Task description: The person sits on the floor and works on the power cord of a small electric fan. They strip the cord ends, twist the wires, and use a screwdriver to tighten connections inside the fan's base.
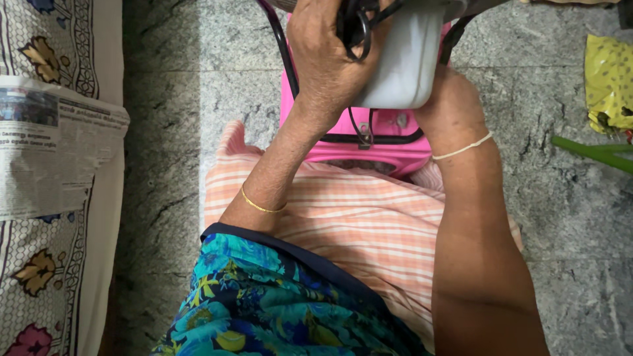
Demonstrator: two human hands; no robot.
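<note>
Head view: both hands, left hand [326, 62] and right hand [448, 99], grip the white box [402, 59]; its dangling black cord [359, 29] could snag.

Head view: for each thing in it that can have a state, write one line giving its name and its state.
White container: lifted, gripped by both hands.
Left hand: closed on the container and a black cord.
Right hand: pressed against the container's side.
Pink stool: upright under the container.
Newspaper: folded, lying on patterned cloth.
</note>
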